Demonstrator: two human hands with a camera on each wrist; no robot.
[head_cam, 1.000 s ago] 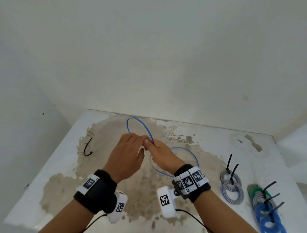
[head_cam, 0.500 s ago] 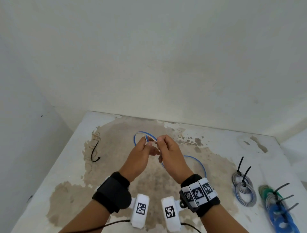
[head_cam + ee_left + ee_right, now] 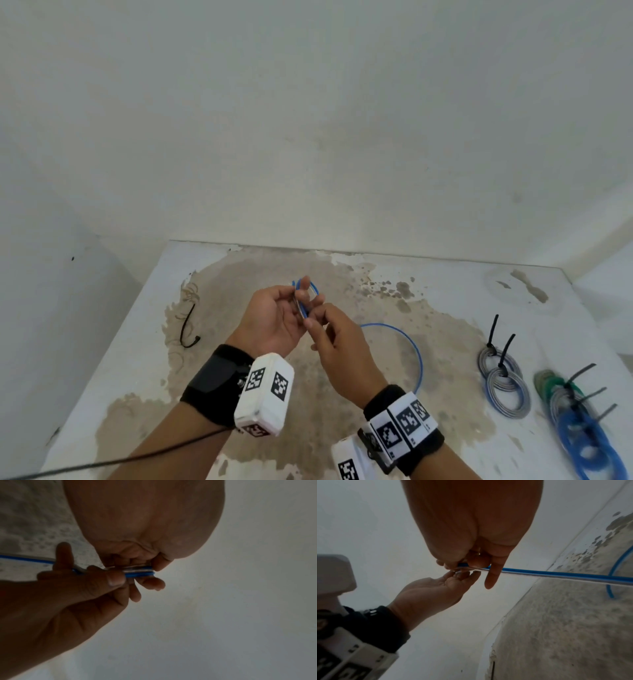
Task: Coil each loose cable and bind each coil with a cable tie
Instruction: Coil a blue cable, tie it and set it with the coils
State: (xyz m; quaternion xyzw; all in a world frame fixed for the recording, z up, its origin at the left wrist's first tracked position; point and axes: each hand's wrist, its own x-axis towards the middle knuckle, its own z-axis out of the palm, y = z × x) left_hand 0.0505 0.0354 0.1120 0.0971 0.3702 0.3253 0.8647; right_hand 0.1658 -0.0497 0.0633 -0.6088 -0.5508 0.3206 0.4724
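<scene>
Left hand: the left hand [image 3: 274, 318] is raised above the table, palm turned up, its fingertips [image 3: 159, 563] pinched together on a small coil of thin blue-and-white cable [image 3: 306, 297].
Right hand: the right hand [image 3: 342, 346] meets the left one, thumb [image 3: 113, 580] and fingers clamped on the same cable just beside the coil; one finger [image 3: 493, 574] points straight past the strand.
Cable: a few small loops sit between the two hands; the free length [image 3: 411, 346] curves down to the right and lies on the table.
Table: white tabletop [image 3: 445, 284] with a large brown worn patch, set in a corner of white walls [image 3: 308, 137].
Finished coils: near the right edge, two grey cable coils [image 3: 503, 383] bound with black cable ties, and beside them a cluster of green, grey and blue tied coils [image 3: 575, 421].
Loose tie: one black cable tie [image 3: 186, 329] lies curved on the left of the table, well apart from the hands.
Wrist gear: black straps with white marker-printed camera blocks [image 3: 265, 394] on both wrists.
</scene>
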